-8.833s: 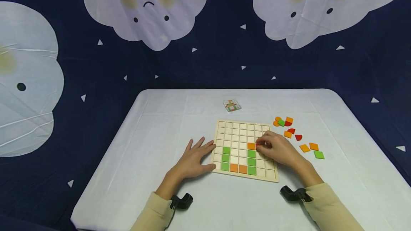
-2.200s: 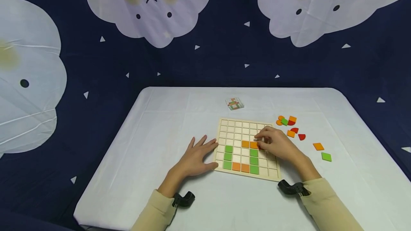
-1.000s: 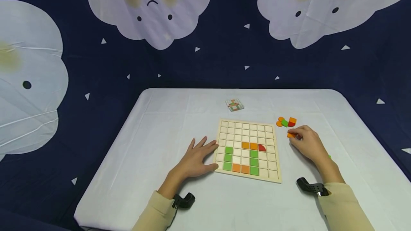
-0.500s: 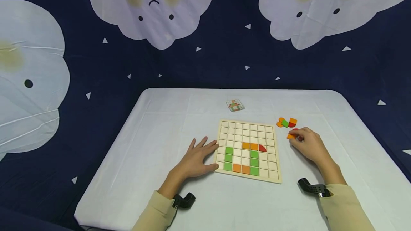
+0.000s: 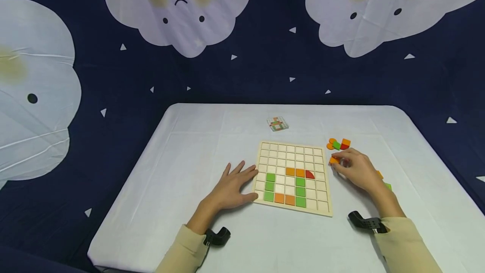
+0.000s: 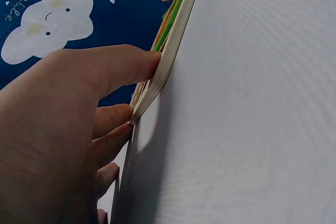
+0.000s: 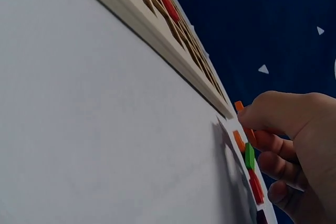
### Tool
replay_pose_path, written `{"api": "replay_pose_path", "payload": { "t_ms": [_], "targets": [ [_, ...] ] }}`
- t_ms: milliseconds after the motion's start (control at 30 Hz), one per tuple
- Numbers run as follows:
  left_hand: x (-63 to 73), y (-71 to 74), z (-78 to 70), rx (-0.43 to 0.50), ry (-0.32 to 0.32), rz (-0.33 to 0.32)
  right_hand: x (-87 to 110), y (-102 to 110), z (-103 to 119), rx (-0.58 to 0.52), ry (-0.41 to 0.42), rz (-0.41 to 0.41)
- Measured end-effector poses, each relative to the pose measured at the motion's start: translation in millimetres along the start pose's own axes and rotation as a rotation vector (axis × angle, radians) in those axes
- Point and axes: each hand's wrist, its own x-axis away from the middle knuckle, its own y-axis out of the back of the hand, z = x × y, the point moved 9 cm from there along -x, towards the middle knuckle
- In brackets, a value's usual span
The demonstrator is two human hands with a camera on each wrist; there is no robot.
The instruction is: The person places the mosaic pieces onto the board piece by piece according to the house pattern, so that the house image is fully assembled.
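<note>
My left hand (image 5: 226, 192) lies spread at the left side of a wooden grid board (image 5: 281, 154); in the left wrist view its thumb and fingertips touch the rim. On the board are green square tiles (image 5: 300, 181) in two columns, orange square tiles (image 5: 289, 172) and one red quarter-circle tile (image 5: 309, 175). To the right of the board, my right hand (image 5: 357, 168) pinches an orange square tile (image 5: 334, 160) between thumb and forefinger. The right wrist view shows this orange tile (image 7: 239, 106) tilted at the fingertips, other fingers curled beneath.
Beyond my right hand lie loose tiles: orange round ones (image 5: 330, 146), a green square (image 5: 337, 145), an orange square (image 5: 346, 142) and a red piece (image 5: 345, 147). My right forearm partly hides another green tile (image 5: 388, 186). A small pattern card (image 5: 278, 124) lies behind the board.
Another orange square and the red quarter-circle have been set on the board. My right hand went to the loose tiles, took an orange square and has shifted slightly left. My left hand stays put.
</note>
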Motion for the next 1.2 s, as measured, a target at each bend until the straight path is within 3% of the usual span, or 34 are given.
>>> {"api": "replay_pose_path", "payload": {
  "t_ms": [133, 400, 600, 1200],
  "targets": [
    [-0.4, 0.0, -0.5, 0.007, -0.003, -0.003, -2.6, -5, 9, -0.019, 0.034, 0.027],
    [0.0, -1.5, -0.1, 0.002, -0.004, -0.002, -4.6, -21, 27, -0.054, 0.025, 0.128],
    [-0.5, -0.5, -0.9, 0.007, -0.013, -0.012, -8.6, -25, 46, -0.058, 0.089, 0.119],
    [-1.1, 0.0, 0.9, 0.001, -0.010, -0.016, -21.9, -44, 87, -0.121, 0.157, 0.166]
  ]
}}
